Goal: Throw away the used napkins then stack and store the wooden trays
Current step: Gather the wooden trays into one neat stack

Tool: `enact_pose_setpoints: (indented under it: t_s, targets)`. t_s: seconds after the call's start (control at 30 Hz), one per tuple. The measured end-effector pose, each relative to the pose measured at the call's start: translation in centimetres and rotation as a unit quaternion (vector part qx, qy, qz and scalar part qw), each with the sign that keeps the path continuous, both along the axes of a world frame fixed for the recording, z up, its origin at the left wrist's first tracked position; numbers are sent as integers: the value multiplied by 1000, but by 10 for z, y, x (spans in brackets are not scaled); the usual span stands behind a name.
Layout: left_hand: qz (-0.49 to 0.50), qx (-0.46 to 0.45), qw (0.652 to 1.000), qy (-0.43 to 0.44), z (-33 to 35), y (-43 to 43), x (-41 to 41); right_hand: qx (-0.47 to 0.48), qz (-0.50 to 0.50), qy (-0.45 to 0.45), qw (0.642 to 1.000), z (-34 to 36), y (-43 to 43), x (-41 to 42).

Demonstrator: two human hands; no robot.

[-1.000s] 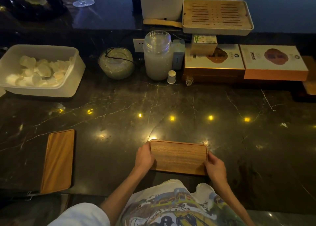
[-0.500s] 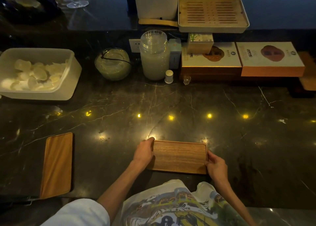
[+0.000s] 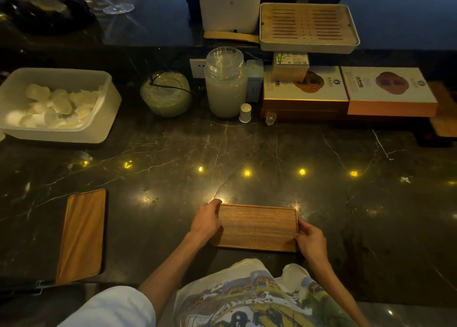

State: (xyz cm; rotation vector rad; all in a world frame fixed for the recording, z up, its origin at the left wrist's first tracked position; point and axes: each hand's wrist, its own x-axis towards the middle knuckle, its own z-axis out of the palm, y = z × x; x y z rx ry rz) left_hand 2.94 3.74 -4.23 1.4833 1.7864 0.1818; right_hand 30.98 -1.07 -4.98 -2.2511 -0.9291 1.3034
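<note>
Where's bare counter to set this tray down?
Bare marble counter spans the middle, between the held wooden tray and the back row. More lies right of your right hand and between left hand and the second wooden tray. The back is crowded: white tub, jars, boxes.

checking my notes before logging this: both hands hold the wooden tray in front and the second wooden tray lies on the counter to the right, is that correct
Not quite. The head view shows the second wooden tray lying on the counter to the left, not the right. The rest holds: the left hand and right hand grip the wooden tray in front.
</note>
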Motion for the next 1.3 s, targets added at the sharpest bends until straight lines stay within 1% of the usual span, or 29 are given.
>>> enact_pose_setpoints:
  t_s: [0.03, 0.07, 0.1, 0.13, 0.17, 0.2, 0.23, 0.27, 0.33, 0.37, 0.4, 0.5, 0.57, 0.6, 0.63, 0.7, 0.77, 0.8, 0.83, 0.9, 0.93, 1.03, 1.07, 1.1, 1.17, 1.2, 1.27, 1.3]
  targets:
    - [-2, -11, 1000, -11, 2, -1, -4, -8, 10, -7, 1000, 4, 2, 0]
    - [1, -25, 999, -28, 4, -2, -9, -19, 33, -36, 999, 10, 5, -2]
    - [16, -35, 998, -51, 6, -4, -18, -21, 73, -92, 993, 17, 9, -5]
    - [48, -38, 995, -77, 9, -8, -28, -5, 116, -158, 981, 23, 14, -7]
    - [92, -29, 991, -91, 12, -12, -40, 34, 154, -203, 966, 30, 20, -13]
    - [144, -14, 985, -97, 16, -16, -54, 74, 195, -219, 953, 39, 30, -25]
    - [194, 9, 978, -78, 19, -21, -70, 101, 242, -216, 941, 49, 41, -43]
    - [234, 31, 971, -33, 21, -27, -90, 120, 296, -207, 925, 58, 54, -64]
    - [283, 52, 954, 84, 26, -40, -126, 155, 405, -180, 883, 72, 81, -117]
    - [319, 47, 940, 114, 28, -49, -145, 167, 455, -166, 859, 78, 94, -150]
    - [368, 33, 921, 127, 29, -61, -167, 173, 501, -151, 834, 83, 104, -189]
    - [508, 14, 851, 128, 31, -96, -221, 172, 587, -118, 783, 90, 121, -301]
    - [588, -6, 799, 128, 31, -116, -246, 181, 641, -126, 735, 86, 125, -367]
    - [614, -17, 778, 131, 30, -125, -255, 179, 665, -131, 713, 81, 126, -397]
    - [630, -23, 765, 134, 28, -133, -262, 167, 685, -136, 696, 77, 127, -426]
    - [647, -27, 752, 122, 19, -147, -274, 128, 708, -140, 680, 67, 128, -475]
    - [678, -36, 732, 64, 9, -157, -284, 99, 725, -139, 667, 55, 129, -513]
    - [693, -43, 719, 36, 3, -160, -289, 91, 729, -135, 665, 50, 129, -528]
    - [706, -49, 707, 11, -3, -163, -293, 80, 727, -128, 670, 46, 128, -541]
    - [724, -41, 688, -34, -12, -166, -298, 49, 704, -112, 699, 36, 128, -561]
    - [728, -33, 683, -50, -15, -166, -299, 37, 700, -116, 704, 31, 127, -568]
    - [740, -20, 667, -88, -20, -168, -302, 46, 706, -157, 689, 23, 125, -573]
    - [742, -13, 664, -95, -21, -169, -303, 55, 701, -161, 692, 23, 123, -570]
    - [740, -5, 666, -98, -23, -170, -305, 59, 688, -160, 706, 24, 121, -566]
    - [734, -5, 672, -103, -20, -172, -308, 40, 642, -138, 753, 29, 119, -551]
    - [730, -9, 677, -99, -19, -174, -308, 15, 612, -119, 782, 35, 118, -539]
    - [734, 2, 673, -89, -24, -184, -315, -17, 557, -61, 828, 40, 113, -519]
    - [712, 22, 696, -87, -14, -178, -300, -11, 517, -23, 855, 52, 114, -481]
